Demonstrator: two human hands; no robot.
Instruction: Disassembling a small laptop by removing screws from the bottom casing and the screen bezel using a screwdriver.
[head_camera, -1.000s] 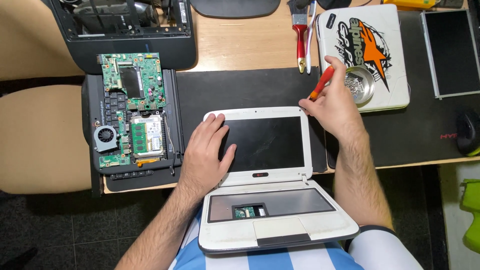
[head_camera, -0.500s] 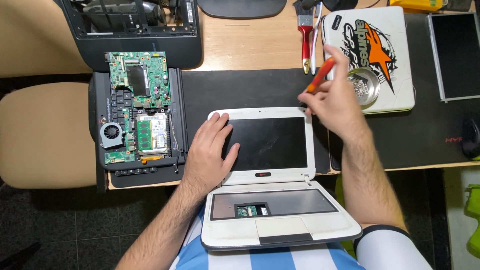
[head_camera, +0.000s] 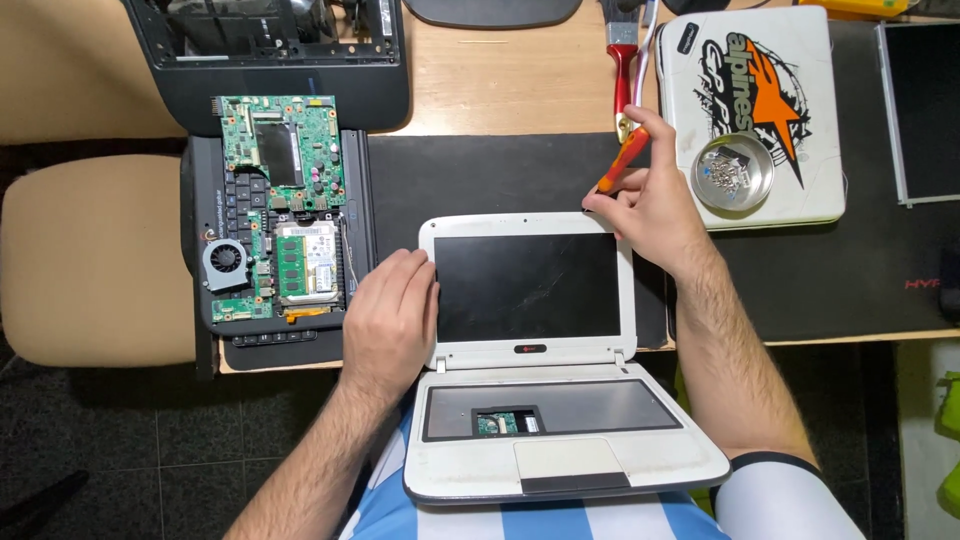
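Note:
A small white laptop (head_camera: 540, 480) lies opened flat, its base on my lap and its dark screen (head_camera: 527, 287) resting on the desk edge; the keyboard is out and a bit of circuit board shows in the bay. My left hand (head_camera: 390, 320) rests flat against the left side of the screen bezel. My right hand (head_camera: 655, 210) sits at the screen's top right corner, holding a red-handled screwdriver (head_camera: 622, 160) with its tip down near that corner.
A bare green motherboard (head_camera: 280, 200) with fan lies on a dark laptop shell to the left. A round metal dish of screws (head_camera: 733, 174) sits on a white laptop lid (head_camera: 800, 120). A red brush (head_camera: 623, 60), a black mat (head_camera: 500, 170) and a loose screen panel (head_camera: 925, 100) lie behind.
My right hand with the screwdriver stays at the screen's top right corner, the tool tilting slightly. My left hand holds its place on the left bezel.

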